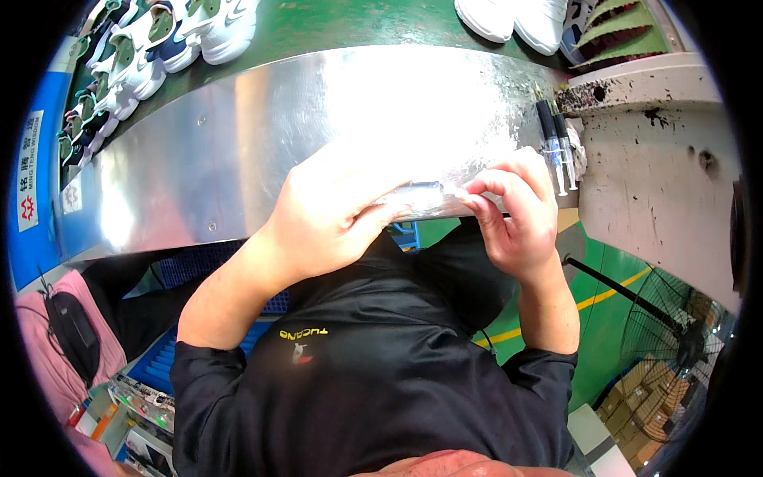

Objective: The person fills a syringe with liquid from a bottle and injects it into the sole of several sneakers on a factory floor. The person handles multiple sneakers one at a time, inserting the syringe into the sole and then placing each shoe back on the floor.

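Note:
My left hand (326, 211) is closed on a small clear tube with a dark edge (425, 189), held above the near edge of the metal table. Thumb and fingers pinch one end, and the other points right. At that free end, my right hand (517, 207) has its thumb and fingertips drawn together; whatever they pinch is too small to make out. Just beyond the right hand lie two syringes (550, 131) with dark barrels and clear plungers, side by side on the table.
The shiny metal table (175, 175) carries glare in its middle. Behind it, a green belt (350, 20) bears white sneakers (218, 32). A stained white machine frame (636, 159) stands at the right, with a black fan (675, 342) below. At lower left is a person in pink (52, 342).

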A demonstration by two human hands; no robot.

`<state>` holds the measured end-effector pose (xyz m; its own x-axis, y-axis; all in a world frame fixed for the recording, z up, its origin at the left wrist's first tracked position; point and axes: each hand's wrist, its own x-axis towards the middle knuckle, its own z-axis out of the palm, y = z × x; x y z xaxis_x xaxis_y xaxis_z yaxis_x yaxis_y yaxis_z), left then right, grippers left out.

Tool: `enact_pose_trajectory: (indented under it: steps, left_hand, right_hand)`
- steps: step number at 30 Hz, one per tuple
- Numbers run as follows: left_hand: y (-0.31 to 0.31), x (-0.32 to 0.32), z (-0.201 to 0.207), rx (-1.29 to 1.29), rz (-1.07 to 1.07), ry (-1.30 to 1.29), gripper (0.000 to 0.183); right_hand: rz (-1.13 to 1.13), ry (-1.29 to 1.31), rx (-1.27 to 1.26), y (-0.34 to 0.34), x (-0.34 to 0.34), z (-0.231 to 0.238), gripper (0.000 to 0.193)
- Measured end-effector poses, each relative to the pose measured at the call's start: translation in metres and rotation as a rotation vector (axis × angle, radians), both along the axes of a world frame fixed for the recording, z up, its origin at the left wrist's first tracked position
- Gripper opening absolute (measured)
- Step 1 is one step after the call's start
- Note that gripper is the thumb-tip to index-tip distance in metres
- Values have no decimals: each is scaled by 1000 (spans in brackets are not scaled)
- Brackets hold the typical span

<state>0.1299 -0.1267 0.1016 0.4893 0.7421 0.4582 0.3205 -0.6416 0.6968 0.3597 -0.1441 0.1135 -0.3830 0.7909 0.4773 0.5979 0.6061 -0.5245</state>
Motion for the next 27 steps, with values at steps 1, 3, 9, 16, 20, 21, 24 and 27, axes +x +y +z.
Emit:
enact_pose_trajectory:
  steps: [1,3,9,16,20,21,24,27]
  left_hand:
    - [-1,0,1,-8,-13,24,28]
    - [-2,2,2,-18,-31,48,28]
    - [-5,4,3,76,-65,104,30]
    - [-6,10,3,178,-160,322,28]
    - [-6,11,2,136,-179,245,26]
    - [-6,9,0,139,-169,238,26]
    - [-5,15,-4,143,-181,131,22]
    - [-1,17,-6,170,-194,157,18]
  right_hand:
    - [5,-9,7,-1,0,2,13]
    - [18,-27,32,-3,1,4,15]
    - [8,-154,92,-11,3,9,14]
    - [85,-440,111,-16,5,7,15]
    - [120,-346,9,-14,8,13,12]
    - [124,-299,-29,-13,3,16,12]
    - [82,-264,-90,-16,0,25,12]
    - [52,-282,-70,-14,-2,28,14]
